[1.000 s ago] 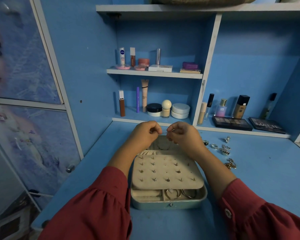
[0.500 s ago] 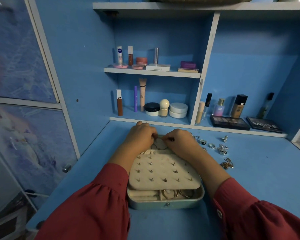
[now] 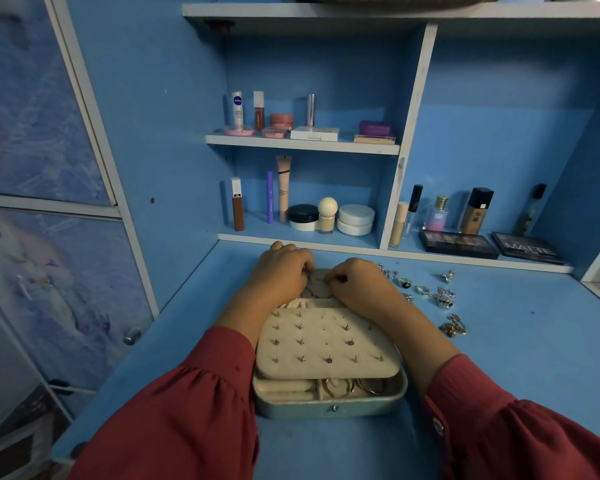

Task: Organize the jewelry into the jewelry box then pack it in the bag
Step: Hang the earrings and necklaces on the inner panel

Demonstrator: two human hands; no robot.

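An open teal jewelry box (image 3: pixel 329 408) sits on the blue desk in front of me. Its cream earring panel (image 3: pixel 326 344) carries several studs, and hoops (image 3: pixel 347 388) lie in the near compartment. My left hand (image 3: pixel 281 271) and right hand (image 3: pixel 357 285) rest side by side over the box's far end. Their fingers are curled, and they pinch a thin jewelry piece (image 3: pixel 317 279) between them that is too small to identify. What lies under the hands is hidden. Loose silver rings (image 3: pixel 423 289) and gold pieces (image 3: pixel 454 328) lie on the desk right of the box.
Behind the box, blue shelves hold cosmetics: jars (image 3: pixel 355 220), tubes and bottles. Two dark palettes (image 3: pixel 458 244) lie on the low ledge at right. Printed cabinet doors (image 3: pixel 49 254) stand to the left. The desk's front edge is near my sleeves.
Both hands have dropped from above the box to its far end, keeping the thin piece pinched between them. The view has shifted slightly down.
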